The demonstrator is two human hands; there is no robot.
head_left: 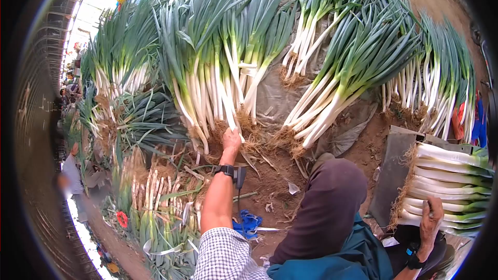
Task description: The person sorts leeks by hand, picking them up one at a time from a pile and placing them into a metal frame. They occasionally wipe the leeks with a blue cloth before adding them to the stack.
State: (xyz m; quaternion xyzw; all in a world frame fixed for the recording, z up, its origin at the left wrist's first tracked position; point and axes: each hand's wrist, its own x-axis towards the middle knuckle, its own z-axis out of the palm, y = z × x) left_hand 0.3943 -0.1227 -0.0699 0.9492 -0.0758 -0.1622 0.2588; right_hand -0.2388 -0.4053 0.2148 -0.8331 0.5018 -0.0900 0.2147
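Note:
Long green onions with white stalks, stringy roots and dark green leaves lie in bundles. At the root end of one large bundle (210, 72), my left hand (232, 140) is closed around the base of a white stalk. My right hand (430, 223) is at the lower right, its fingers curled beside a row of green onions (441, 181) on a dark board (384, 186). What those fingers hold, if anything, is hidden. Another bundle (332, 93) lies between my hands, its roots toward me.
More bundles lie at the far left (122, 67) and far right (441, 72). Thinner green onions (155, 192) are piled to my lower left. A blue cloth or bag (249, 224) lies on the soil by my left arm. Another person (75, 176) is at the left edge.

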